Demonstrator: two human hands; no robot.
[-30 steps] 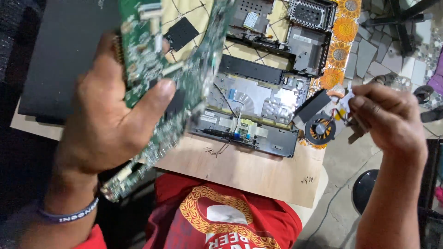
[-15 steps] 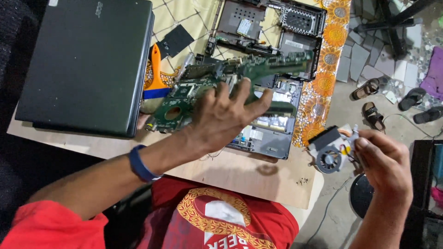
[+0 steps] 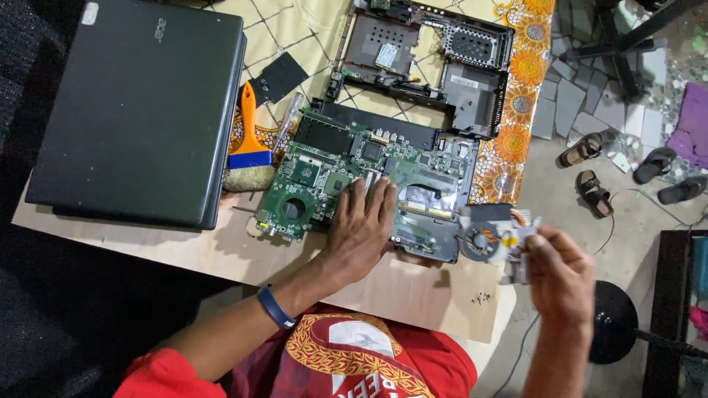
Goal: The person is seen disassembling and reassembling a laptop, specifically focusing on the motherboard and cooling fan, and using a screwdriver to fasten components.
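Left fingers (image 3: 369, 199) flat on motherboard (image 3: 332, 177), long axis left-right

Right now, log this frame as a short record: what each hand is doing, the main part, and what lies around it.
left hand: flat on the green circuit board, fingers spread
right hand: holds a cooling fan assembly off the table's right edge
board: lies over the open laptop base
brush: orange handle, beside the board's left end
closed laptop: dark, on the left
empty laptop frame: behind the board
floor: sandals
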